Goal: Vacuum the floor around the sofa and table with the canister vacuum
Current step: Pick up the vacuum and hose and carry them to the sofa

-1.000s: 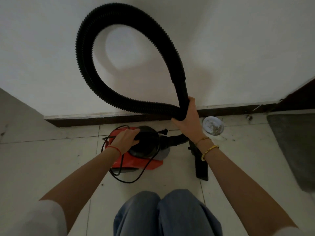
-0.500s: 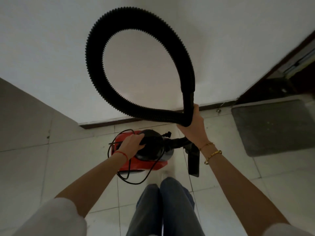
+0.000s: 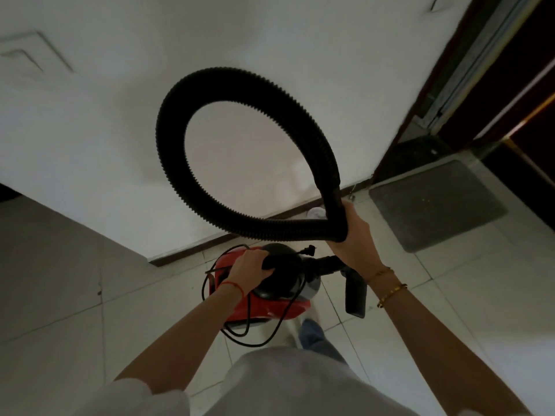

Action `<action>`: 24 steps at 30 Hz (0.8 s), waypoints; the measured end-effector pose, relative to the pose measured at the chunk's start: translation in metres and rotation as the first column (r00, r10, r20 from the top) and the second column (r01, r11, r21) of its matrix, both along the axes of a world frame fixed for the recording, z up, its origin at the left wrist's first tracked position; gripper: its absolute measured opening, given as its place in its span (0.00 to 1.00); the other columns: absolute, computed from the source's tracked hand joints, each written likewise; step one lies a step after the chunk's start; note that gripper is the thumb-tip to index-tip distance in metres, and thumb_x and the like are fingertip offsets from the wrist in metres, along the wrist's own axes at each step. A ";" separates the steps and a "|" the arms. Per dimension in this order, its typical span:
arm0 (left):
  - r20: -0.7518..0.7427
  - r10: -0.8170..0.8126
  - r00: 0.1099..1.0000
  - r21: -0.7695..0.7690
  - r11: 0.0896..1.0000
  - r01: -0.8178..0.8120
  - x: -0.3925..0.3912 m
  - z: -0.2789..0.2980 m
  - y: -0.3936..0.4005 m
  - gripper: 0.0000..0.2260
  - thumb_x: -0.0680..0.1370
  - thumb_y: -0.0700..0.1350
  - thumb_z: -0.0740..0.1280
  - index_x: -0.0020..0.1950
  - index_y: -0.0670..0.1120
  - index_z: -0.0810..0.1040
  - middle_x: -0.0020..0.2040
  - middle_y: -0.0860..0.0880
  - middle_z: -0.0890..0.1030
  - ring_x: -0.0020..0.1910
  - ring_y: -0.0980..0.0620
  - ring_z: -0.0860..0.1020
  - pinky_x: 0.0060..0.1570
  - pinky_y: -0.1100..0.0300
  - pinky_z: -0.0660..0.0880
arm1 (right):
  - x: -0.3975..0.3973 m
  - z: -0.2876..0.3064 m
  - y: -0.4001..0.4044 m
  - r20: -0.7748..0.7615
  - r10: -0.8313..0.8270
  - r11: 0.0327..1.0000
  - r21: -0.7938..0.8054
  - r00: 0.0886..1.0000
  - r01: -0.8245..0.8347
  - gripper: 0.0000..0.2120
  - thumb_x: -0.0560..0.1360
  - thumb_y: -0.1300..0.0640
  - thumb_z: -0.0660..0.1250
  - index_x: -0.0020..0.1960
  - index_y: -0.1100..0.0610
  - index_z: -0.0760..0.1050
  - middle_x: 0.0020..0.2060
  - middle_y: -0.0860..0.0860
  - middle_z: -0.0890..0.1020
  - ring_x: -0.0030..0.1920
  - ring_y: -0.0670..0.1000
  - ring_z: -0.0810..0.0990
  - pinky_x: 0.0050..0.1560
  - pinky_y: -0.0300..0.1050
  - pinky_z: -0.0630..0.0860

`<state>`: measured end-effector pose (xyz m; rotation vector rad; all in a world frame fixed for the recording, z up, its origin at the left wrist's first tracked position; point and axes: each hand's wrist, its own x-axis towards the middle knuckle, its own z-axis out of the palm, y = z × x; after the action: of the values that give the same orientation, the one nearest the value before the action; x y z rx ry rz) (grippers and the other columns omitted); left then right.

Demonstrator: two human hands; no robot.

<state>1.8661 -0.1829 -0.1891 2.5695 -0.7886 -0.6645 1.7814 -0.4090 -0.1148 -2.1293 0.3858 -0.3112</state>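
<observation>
Vacuum (image 3: pixel 264 298), red and black, above the tiled floor (image 3: pixel 60 295) near the wall, gripped at its top handle by left hand (image 3: pixel 250 271); looped black hose (image 3: pixel 180 175) clutched in right hand (image 3: pixel 353 235).

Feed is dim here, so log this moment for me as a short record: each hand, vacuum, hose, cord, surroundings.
left hand: grips the black top handle of the canister vacuum
right hand: holds the hose where its loop crosses
hose: big loop, raised in front of the white wall
cord: loose, unplugged, dangling off the vacuum
nozzle: hangs below the right wrist
grey mat: right, by doorway
</observation>
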 end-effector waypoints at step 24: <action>0.001 -0.685 0.729 -0.046 0.728 0.684 -0.205 0.036 -0.176 0.04 0.73 0.46 0.69 0.43 0.46 0.79 0.41 0.48 0.83 0.43 0.48 0.81 0.44 0.55 0.77 | -0.346 0.035 -0.034 0.119 -0.697 0.697 -0.117 0.707 0.707 0.23 0.68 0.64 0.69 0.60 0.53 0.66 0.41 0.51 0.80 0.38 0.50 0.80 0.37 0.50 0.79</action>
<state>1.6614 -0.3585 -0.1535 2.1746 -1.7652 -0.8499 1.4351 -0.4426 -0.0800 -2.0243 1.1853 -0.8756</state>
